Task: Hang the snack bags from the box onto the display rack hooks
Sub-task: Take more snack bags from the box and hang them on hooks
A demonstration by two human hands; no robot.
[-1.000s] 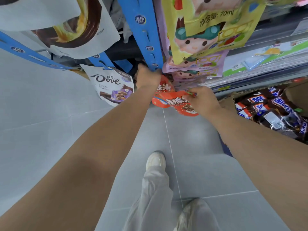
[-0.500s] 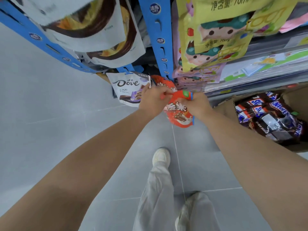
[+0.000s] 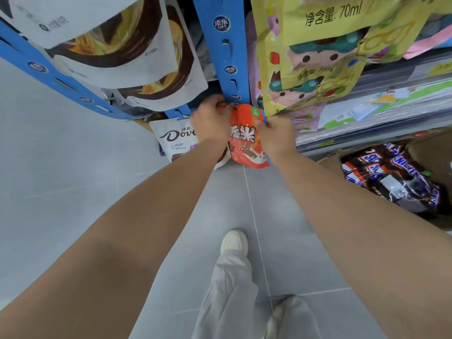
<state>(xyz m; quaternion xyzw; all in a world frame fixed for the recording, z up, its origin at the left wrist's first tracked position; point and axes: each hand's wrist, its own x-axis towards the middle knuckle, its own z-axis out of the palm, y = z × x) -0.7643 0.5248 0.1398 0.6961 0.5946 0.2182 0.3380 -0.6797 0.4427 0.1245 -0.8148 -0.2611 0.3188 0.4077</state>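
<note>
- The orange snack bag (image 3: 247, 143) is held up at the foot of the blue rack strip (image 3: 228, 52), with its top edge just under the lowest slot.
- Its top left corner is pinched by the left hand (image 3: 211, 123), fingers curled in against the strip. The top right edge is gripped by the right hand (image 3: 275, 135), which is closed on the seal.
- The hook and the bag's hang-hole are hidden behind the fingers, so it cannot be told whether the hole has been caught.
- If both grips are let go before the hole is seated, the bag would likely be dropped to the floor.
- The hole is being found by touch, so it could be missed, or the film could be snagged beside it.
- If the bag is dragged down hard against the hook, the thin top seal could be torn.
- The Dove bag (image 3: 176, 140) hangs just beside the left wrist and could be knocked loose by a sideways nudge. The yellow pouches (image 3: 318, 69) just above could be brushed by the right hand.
- The bag looks glossy orange-red, with bold white characters, chocolate sticks pictured low down, a green patch at the top and a blue side edge.
- Its top is crumpled between the hands and its body hangs free; it is judged soft and light.
- More dark bags (image 3: 396, 177) are seen waiting in the cardboard box (image 3: 330, 160), well apart to the right.
</note>
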